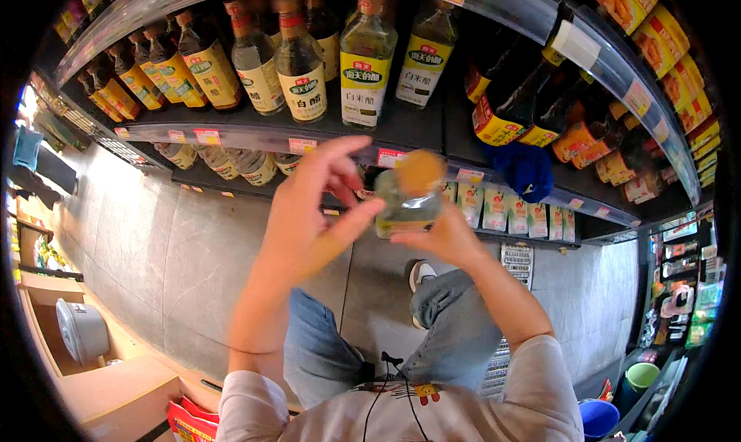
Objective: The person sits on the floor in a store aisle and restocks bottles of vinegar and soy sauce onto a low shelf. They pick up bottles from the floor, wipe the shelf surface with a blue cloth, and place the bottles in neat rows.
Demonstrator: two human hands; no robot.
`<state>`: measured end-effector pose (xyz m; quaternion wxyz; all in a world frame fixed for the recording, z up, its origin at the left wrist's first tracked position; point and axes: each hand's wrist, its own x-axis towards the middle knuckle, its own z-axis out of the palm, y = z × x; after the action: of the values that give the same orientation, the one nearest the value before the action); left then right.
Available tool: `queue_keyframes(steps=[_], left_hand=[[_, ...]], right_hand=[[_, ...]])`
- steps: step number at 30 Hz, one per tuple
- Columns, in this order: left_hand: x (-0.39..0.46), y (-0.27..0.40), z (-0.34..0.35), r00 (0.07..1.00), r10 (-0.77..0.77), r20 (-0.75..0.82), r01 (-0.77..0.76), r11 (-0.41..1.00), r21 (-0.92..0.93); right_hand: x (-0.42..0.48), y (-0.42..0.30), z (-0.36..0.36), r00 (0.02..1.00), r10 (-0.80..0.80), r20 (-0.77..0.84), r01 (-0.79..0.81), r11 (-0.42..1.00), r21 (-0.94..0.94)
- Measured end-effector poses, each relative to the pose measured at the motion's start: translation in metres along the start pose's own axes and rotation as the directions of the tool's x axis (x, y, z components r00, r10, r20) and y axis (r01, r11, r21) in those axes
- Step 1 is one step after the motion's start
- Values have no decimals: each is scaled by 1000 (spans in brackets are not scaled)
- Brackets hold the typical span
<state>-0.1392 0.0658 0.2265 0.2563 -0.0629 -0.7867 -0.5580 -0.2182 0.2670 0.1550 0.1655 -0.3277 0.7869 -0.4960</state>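
Note:
My right hand grips a clear bottle with an orange-yellow cap. Motion blurs the bottle, and its cap end tips toward my face. Left of it, my left hand has its fingers apart and holds nothing. That thumb comes close to the bottle's side; whether it touches is unclear. Beyond my hands, clear vinegar bottles with yellow-and-white labels stand on the shelf, beside a white vinegar bottle. A crumpled dark blue cloth hangs over the shelf's front edge.
Dark sauce bottles line the right side, and dark vinegar bottles the left. Below are white cartons and more clear bottles. A metal drain grate crosses the floor. Wooden bins stand behind left, blue bucket right.

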Motion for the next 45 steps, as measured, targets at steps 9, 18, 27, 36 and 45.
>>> queue_keyframes(steps=[9,18,27,36,45], left_hand=[[-170,-208,64,668,-675,313,597,737,317],[-181,-223,75,636,-695,336,563,716,414],[-183,-221,66,673,-685,279,533,711,458],[-190,-244,67,656,-694,298,507,697,507],[-198,-255,74,608,-696,382,485,706,516]], right_hand=[[30,-37,-55,977,-35,-210,-15,973,-232],[103,10,-57,936,-128,-329,121,992,-41],[134,26,-60,973,-71,-220,93,991,92],[139,24,-64,967,-152,-207,152,988,-13],[11,24,-94,859,-274,-432,-24,821,-570]])
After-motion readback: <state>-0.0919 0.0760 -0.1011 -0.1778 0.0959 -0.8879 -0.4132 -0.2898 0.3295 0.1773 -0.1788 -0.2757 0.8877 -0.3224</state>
